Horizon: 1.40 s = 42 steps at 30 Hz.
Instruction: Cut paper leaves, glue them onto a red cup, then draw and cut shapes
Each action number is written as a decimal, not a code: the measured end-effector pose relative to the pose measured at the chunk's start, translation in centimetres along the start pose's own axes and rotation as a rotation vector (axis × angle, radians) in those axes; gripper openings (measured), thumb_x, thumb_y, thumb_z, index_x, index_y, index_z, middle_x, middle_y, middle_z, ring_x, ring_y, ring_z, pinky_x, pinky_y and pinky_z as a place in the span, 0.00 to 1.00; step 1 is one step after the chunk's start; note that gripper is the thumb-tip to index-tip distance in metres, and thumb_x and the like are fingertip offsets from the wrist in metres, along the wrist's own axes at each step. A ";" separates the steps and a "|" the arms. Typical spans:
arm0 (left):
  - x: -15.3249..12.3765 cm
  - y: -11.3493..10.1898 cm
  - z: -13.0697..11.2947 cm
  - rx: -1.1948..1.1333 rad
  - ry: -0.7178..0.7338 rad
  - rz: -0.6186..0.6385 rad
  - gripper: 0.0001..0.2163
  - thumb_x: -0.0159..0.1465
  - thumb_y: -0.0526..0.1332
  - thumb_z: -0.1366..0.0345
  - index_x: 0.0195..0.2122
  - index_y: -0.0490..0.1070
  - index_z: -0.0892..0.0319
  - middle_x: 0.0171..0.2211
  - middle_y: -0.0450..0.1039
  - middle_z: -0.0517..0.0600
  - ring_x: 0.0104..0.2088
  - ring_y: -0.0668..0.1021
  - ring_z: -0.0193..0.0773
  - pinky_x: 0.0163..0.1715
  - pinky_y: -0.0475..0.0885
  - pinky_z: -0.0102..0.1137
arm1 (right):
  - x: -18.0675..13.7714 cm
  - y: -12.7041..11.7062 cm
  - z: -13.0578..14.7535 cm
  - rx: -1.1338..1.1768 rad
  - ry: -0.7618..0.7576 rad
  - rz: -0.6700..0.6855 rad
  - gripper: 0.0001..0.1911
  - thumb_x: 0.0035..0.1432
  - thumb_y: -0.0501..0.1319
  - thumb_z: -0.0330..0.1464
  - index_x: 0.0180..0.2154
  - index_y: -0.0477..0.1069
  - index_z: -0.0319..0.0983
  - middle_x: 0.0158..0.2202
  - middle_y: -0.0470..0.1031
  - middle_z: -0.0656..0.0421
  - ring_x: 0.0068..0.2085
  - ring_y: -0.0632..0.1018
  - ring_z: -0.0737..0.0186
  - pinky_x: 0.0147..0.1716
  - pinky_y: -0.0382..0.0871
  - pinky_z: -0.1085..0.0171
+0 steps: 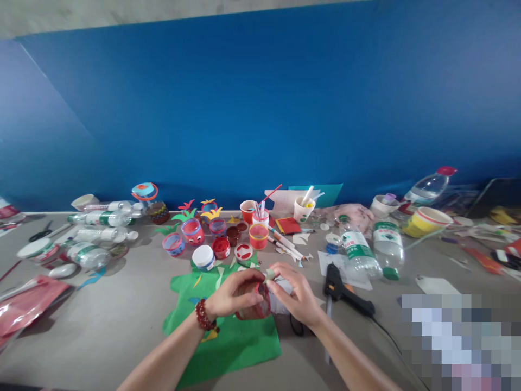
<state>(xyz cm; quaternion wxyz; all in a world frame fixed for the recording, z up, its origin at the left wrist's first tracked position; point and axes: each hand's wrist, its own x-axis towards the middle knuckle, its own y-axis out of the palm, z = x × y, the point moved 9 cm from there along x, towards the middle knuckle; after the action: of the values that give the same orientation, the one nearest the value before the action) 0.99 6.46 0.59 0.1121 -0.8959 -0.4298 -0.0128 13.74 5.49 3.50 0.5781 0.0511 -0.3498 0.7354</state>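
Observation:
My left hand (232,293), with a red bead bracelet on its wrist, is closed around a cut clear plastic cup with a red rim (254,307). My right hand (295,293) grips the same cup from the right, and its fingertips pinch a small pale piece (269,274) at the top edge. Both hands hover over a green felt sheet (228,336) on the grey table (101,331).
Painted red and blue cups and small paint pots (220,239) stand behind the felt. A black glue gun (344,290) lies to the right, near plastic bottles (358,252). More bottles (97,236) and scissors (40,234) lie at the left. A blue wall rises behind.

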 end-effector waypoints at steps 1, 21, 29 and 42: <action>0.0 0.0 0.0 -0.007 -0.004 0.000 0.20 0.60 0.64 0.51 0.47 0.71 0.61 0.41 0.72 0.54 0.41 0.73 0.43 0.44 0.69 0.34 | 0.0 0.0 0.0 0.002 0.005 0.005 0.04 0.63 0.57 0.31 0.33 0.67 0.40 0.35 0.73 0.56 0.41 0.75 0.58 0.43 0.68 0.63; -1.0 -0.9 6.8 -0.503 -0.203 -0.297 0.19 0.58 0.68 0.57 0.48 0.74 0.58 0.47 0.77 0.55 0.49 0.76 0.48 0.53 0.68 0.40 | -4.9 -12.4 -3.9 -0.543 0.306 -0.110 0.14 0.63 0.56 0.40 0.49 0.68 0.43 0.46 0.76 0.52 0.44 0.78 0.54 0.42 0.73 0.58; -0.9 -0.7 7.3 -0.622 -0.229 -0.309 0.19 0.56 0.69 0.60 0.48 0.74 0.59 0.48 0.77 0.57 0.49 0.77 0.48 0.53 0.67 0.41 | -11.9 -13.3 -10.3 -1.003 0.262 0.039 0.18 0.61 0.54 0.35 0.51 0.71 0.39 0.46 0.75 0.46 0.46 0.77 0.44 0.45 0.72 0.49; -0.3 -1.0 3.9 -0.486 -0.136 -0.286 0.18 0.58 0.67 0.57 0.48 0.74 0.59 0.43 0.78 0.54 0.44 0.78 0.44 0.47 0.70 0.35 | -12.5 -15.8 -11.1 -0.097 0.532 -0.201 0.21 0.56 0.61 0.44 0.48 0.71 0.41 0.45 0.77 0.48 0.47 0.78 0.44 0.47 0.74 0.52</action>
<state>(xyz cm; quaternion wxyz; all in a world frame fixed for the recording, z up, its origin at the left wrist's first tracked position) -0.23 7.66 -3.02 -0.1378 -0.8254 -0.5428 -0.0710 35.48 3.05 -3.62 0.7211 -0.1368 -0.2138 0.6446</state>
